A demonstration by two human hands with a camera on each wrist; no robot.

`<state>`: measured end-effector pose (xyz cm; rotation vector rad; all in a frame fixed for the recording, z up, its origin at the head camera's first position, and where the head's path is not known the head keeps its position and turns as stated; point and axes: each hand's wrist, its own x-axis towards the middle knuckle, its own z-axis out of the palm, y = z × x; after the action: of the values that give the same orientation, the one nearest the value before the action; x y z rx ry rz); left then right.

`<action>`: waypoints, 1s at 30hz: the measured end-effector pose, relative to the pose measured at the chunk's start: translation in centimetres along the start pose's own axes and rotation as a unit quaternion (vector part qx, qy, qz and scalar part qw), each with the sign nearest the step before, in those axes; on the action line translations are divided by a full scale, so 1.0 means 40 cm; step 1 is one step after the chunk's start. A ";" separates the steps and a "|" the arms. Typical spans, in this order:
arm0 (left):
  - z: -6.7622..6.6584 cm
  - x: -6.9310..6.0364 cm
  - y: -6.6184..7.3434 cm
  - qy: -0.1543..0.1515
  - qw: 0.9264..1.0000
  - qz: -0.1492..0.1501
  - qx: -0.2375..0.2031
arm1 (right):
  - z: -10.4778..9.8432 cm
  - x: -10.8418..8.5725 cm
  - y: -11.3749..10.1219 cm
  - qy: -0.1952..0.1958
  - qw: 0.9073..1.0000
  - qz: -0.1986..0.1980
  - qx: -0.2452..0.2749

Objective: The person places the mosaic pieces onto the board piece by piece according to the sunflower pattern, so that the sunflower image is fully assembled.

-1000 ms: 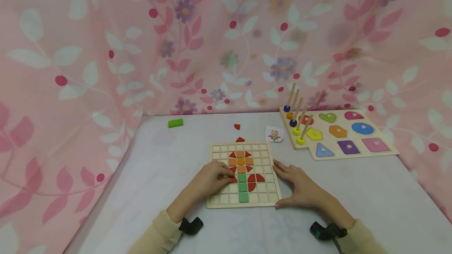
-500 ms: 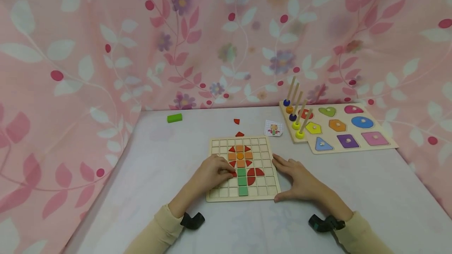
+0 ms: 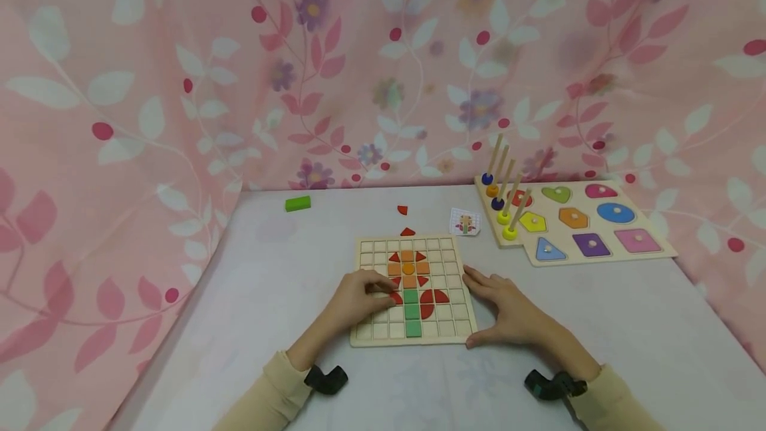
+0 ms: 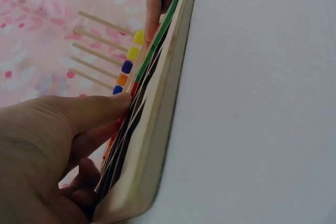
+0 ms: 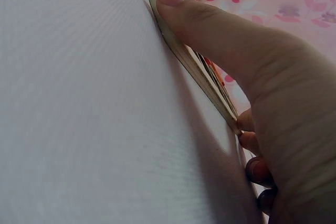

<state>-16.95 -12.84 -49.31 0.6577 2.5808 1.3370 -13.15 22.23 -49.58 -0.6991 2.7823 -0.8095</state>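
Note:
A square wooden grid board (image 3: 445, 331) lies on the table, bearing a flower pattern of orange, red and green pieces. My left hand (image 3: 360, 298) reaches over its left side, thumb and forefinger pinching a red quarter-circle piece (image 3: 397, 298) beside the green squares (image 3: 411, 312). In the left wrist view the thumb (image 4: 100, 111) touches a red piece low on the board. My right hand (image 3: 509, 311) rests against the board's right edge, fingers extended and thumb near the lower corner. In the right wrist view that thumb (image 5: 210, 24) lies along the board's rim.
Two loose red pieces, a quarter circle (image 3: 403, 210) and another (image 3: 407, 232), lie beyond the board. A pattern card (image 3: 465, 222) is behind it to the right. A green block (image 3: 298, 203) sits at back left. A peg-and-shape puzzle (image 3: 574, 245) stands at back right.
The left thumb and forefinger have spread slightly, showing more of the red quarter-circle piece. My right hand stays at the board's edge. The head view shifts slightly.

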 end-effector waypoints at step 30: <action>0.010 0.001 -0.002 0.010 1.000 0.007 -0.029 | -0.004 0.001 0.004 0.018 1.000 -0.025 -0.003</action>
<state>-16.89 -12.57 -49.62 0.6558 2.5472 1.4238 -13.28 22.39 -49.54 -0.7658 2.8103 -0.8305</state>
